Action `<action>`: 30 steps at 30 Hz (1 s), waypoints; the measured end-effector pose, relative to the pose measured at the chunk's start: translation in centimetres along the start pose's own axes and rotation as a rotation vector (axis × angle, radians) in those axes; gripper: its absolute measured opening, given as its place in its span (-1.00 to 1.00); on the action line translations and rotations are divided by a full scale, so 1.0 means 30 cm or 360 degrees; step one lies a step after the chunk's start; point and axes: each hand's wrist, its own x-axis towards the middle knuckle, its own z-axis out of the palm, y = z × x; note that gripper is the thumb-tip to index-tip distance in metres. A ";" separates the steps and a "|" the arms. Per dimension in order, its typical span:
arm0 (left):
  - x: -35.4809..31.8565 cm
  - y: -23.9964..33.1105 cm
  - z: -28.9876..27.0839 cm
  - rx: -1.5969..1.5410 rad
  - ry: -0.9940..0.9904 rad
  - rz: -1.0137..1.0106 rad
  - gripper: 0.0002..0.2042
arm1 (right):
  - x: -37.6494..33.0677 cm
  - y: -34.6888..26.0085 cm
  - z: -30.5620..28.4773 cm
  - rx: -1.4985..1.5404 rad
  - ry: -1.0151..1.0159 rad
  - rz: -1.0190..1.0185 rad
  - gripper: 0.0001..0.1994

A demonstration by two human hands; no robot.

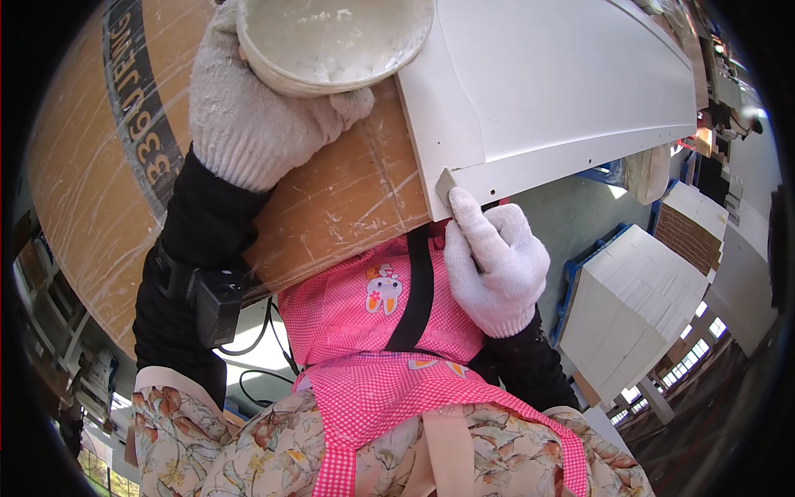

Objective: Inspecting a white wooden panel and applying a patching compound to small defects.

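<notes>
My left hand (257, 124), in a white knit glove, is closed around the side of a pale bowl (327, 86). Whitish paste coats the inside of the bowl. In a white glove too, my right hand (501, 265) grips a small flat scraper (445, 185), its index finger stretched along it. The blade touches the near left corner of a white panel (571, 74), close to the edge. Most of the scraper's handle is hidden by the fingers. The panel has a raised curved profile and several small dark holes along its near edge.
Under the bowl lies a brown, film-wrapped surface (331, 190) with a dark printed band. To the right, a stack of white boards (629, 306) stands by a blue pallet (571, 290). A black device (217, 305) with cables nearby is strapped to my left forearm.
</notes>
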 end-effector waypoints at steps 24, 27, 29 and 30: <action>-0.003 -0.006 0.038 -0.0058 0.0132 0.0004 -0.22 | 0.007 0.006 -0.009 -0.0066 0.0008 -0.0065 -0.50; -0.003 -0.001 0.050 -0.0042 0.0226 0.0013 -0.22 | 0.010 0.009 -0.013 -0.0130 -0.0031 -0.0074 -0.52; -0.004 0.000 0.059 -0.0031 0.0275 -0.0011 -0.22 | 0.014 0.013 -0.019 -0.0178 -0.0049 -0.0083 -0.52; -0.003 -0.002 0.061 -0.0003 0.0292 0.0002 -0.22 | 0.017 0.017 -0.023 -0.0179 -0.0071 -0.0077 -0.53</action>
